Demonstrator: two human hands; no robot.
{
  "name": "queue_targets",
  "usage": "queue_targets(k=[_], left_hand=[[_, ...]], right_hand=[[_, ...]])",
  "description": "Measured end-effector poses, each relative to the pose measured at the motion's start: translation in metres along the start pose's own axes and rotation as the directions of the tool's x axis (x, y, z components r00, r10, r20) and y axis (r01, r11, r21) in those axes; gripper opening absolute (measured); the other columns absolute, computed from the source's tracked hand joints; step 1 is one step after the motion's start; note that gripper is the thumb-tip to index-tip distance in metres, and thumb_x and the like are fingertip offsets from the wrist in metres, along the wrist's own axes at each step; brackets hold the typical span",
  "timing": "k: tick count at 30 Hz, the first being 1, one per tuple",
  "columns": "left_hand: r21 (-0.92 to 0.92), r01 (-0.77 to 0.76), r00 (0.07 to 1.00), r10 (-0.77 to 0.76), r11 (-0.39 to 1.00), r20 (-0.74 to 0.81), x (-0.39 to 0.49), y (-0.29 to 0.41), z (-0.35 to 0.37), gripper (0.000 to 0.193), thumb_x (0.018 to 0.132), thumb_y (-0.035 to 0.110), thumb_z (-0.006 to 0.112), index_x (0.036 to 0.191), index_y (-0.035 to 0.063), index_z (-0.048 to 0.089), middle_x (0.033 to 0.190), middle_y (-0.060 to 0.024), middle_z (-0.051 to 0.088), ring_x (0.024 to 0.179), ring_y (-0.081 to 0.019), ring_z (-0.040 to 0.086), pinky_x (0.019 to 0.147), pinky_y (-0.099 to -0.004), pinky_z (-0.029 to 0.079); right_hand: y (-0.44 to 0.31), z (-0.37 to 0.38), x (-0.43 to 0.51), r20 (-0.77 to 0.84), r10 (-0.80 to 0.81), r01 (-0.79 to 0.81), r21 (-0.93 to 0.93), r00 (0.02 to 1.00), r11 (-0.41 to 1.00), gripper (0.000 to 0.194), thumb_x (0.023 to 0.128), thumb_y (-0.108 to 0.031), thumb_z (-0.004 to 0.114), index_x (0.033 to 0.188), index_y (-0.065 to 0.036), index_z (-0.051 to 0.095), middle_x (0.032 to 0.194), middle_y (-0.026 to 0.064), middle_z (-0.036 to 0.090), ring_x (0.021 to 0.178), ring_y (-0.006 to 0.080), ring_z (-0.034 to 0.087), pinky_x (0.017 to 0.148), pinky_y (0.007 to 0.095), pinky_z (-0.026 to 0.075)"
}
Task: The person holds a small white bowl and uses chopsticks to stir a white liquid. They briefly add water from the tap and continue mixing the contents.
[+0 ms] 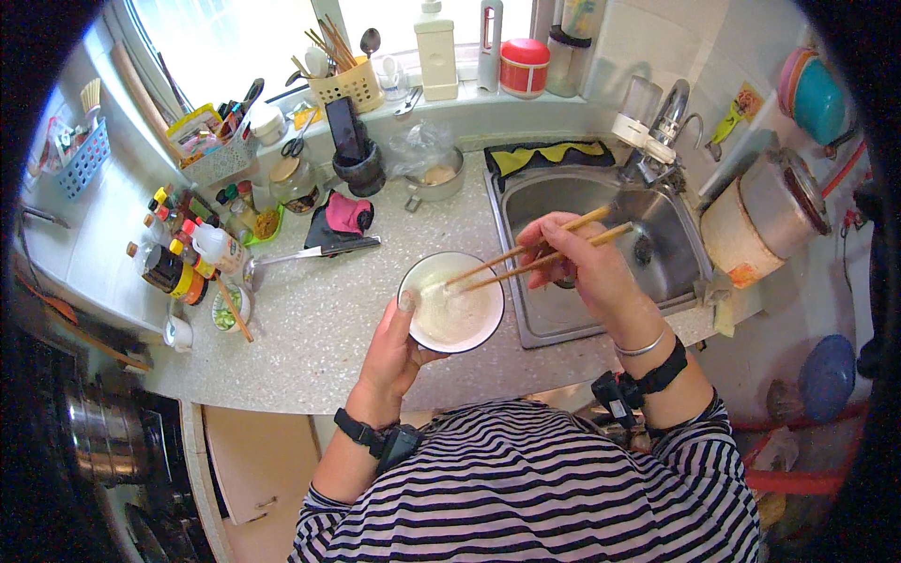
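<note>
My left hand (394, 348) grips a white bowl (452, 345) with a dark rim, its thumb over the near left edge and the fingers beneath. Inside lies a pale, whitish liquid or batter (454, 313). A pair of wooden chopsticks (524, 259) is held in my right hand (574, 257), above the sink's left edge. Their tips dip into the pale contents near the middle of the bowl. Whether the bowl rests on the counter or is held just over it, I cannot tell.
Right of the bowl is a steel sink (517, 310) with a faucet (672, 127). Sauce bottles (165, 271), a small bowl of chopped greens (229, 310) and a ladle (295, 255) occupy the left counter (310, 352). Behind stand a stone mortar (360, 169) and a metal pot (447, 184).
</note>
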State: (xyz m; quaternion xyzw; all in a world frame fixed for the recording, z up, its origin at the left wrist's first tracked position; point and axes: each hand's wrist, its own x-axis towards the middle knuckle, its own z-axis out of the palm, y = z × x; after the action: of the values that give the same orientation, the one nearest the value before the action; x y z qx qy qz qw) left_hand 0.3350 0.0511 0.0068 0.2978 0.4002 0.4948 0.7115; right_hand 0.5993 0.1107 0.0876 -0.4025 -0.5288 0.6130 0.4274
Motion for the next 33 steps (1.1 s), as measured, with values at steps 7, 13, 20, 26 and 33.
queue_targets(k=[7,13,20,26,33], left_hand=[[0.029,0.028,0.999,-0.029,0.999,0.024,0.006,0.008,-0.008,0.059,0.104,0.053,0.047,0.144,0.0112,0.041,0.127,-0.0123,0.064,0.104,-0.0257,0.070,0.074,-0.0439,0.063],[0.040,0.063,0.998,-0.062,0.997,-0.012,0.008,0.000,-0.006,0.057,0.104,0.053,0.047,0.143,0.0112,0.042,0.126,-0.0122,0.064,0.103,-0.0256,0.071,0.075,-0.0435,0.063],[0.021,0.021,0.999,-0.022,1.000,0.050,0.013,-0.001,0.004,0.069,0.102,0.058,0.045,0.148,0.0064,0.041,0.133,-0.0179,0.062,0.113,-0.0309,0.068,0.081,-0.0462,0.063],[0.078,0.081,0.997,-0.079,0.994,-0.027,0.012,-0.001,0.002,0.070,0.102,0.059,0.045,0.147,0.0062,0.042,0.132,-0.0180,0.063,0.111,-0.0319,0.069,0.083,-0.0458,0.062],[0.018,0.026,0.999,-0.025,1.000,-0.023,0.005,-0.001,0.009,0.064,0.102,0.056,0.048,0.145,0.0078,0.042,0.132,-0.0168,0.062,0.109,-0.0287,0.069,0.078,-0.0432,0.063]], right_hand=[[0.012,-0.003,0.011,0.037,0.031,-0.028,-0.086,0.999,0.996,0.034,0.104,-0.032,0.053,0.104,-0.001,0.068,0.089,0.0090,0.070,0.076,0.0161,0.068,0.066,0.0289,0.059],[0.022,-0.014,0.001,0.040,0.216,-0.219,0.126,0.976,0.968,0.037,0.104,-0.034,0.052,0.106,-0.002,0.068,0.093,0.0091,0.071,0.080,0.0160,0.069,0.070,0.0308,0.060],[-0.002,-0.015,0.005,0.038,-0.114,0.118,-0.131,0.993,0.984,0.033,0.104,-0.029,0.052,0.106,-0.001,0.068,0.093,0.0094,0.071,0.079,0.0151,0.068,0.068,0.0279,0.059],[0.009,-0.023,0.007,0.126,0.162,-0.164,0.010,0.979,0.986,0.036,0.103,-0.033,0.054,0.105,-0.001,0.069,0.091,0.0092,0.071,0.079,0.0153,0.069,0.067,0.0303,0.059],[0.004,-0.023,0.005,0.059,-0.016,0.012,0.060,0.998,0.998,0.033,0.104,-0.029,0.052,0.106,-0.001,0.069,0.091,0.0089,0.071,0.078,0.0144,0.069,0.067,0.0277,0.059]])
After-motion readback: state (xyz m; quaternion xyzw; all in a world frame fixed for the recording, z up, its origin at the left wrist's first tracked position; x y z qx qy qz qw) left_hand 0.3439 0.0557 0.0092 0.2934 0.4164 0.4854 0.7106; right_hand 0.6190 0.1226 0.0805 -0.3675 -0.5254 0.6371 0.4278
